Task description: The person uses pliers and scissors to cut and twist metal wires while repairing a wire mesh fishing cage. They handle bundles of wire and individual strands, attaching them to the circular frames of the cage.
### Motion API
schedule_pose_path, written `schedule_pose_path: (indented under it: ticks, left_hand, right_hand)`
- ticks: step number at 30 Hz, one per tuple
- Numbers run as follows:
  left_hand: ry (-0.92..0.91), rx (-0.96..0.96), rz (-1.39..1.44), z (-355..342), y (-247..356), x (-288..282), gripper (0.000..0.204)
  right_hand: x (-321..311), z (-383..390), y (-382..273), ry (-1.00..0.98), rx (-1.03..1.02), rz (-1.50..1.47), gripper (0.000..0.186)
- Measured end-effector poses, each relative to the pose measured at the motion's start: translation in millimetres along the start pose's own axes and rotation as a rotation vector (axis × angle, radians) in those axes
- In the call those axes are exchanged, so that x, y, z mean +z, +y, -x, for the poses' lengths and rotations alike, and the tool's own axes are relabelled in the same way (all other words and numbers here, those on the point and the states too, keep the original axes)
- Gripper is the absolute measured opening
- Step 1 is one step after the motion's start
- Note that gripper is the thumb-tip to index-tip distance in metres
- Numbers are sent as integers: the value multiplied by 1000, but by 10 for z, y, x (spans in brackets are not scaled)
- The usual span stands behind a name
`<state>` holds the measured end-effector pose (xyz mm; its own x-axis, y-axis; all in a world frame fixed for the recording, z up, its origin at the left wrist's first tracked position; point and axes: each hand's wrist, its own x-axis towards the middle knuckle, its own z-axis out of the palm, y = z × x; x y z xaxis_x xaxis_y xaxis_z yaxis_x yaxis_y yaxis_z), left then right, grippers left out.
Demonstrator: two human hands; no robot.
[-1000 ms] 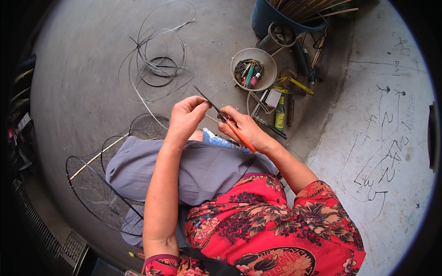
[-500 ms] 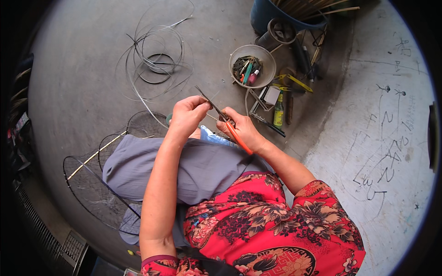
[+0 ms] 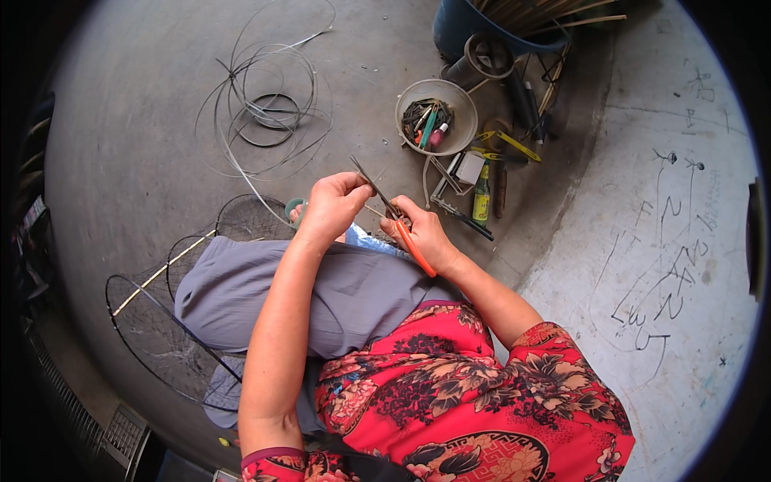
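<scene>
In my right hand (image 3: pixel 427 239) is a pair of orange-handled scissors (image 3: pixel 416 251), its long dark blades pointing up and left. My left hand (image 3: pixel 336 202) is closed in a pinch beside those blades; what its fingertips hold is too small to make out. A thin pale strand (image 3: pixel 373 210) shows between the two hands. Both hands are above my lap, over grey cloth (image 3: pixel 321 281). Left of my knees lies a black mesh net on round hoops (image 3: pixel 152 321), with a pale stick along it.
A loose coil of thin wire or strip (image 3: pixel 269 108) lies on the floor ahead. Right of it stands a bowl (image 3: pixel 446 90) of small tools and dark strips. Near it are a green-yellow bottle (image 3: pixel 482 197), a small white box (image 3: pixel 471 167) and a blue tub (image 3: pixel 458 32) of sticks.
The view has shifted slightly. My left hand has moved a little to the right, close to the scissors' blades, and both hands keep their grip.
</scene>
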<state>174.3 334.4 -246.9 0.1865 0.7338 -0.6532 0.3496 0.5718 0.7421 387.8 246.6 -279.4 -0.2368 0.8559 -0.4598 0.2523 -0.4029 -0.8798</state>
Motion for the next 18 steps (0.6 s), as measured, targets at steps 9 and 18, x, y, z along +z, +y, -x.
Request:
schedule_pose_path:
  ticks: [9,18]
  left_hand:
    - [9,-33,-30,6,-103,-15,19]
    - [-147,-102,253,130,60,-46,11]
  right_hand:
    - [94,-133,7,62,1,-115,39]
    - [107,-606,-420,36,-77,-572,25]
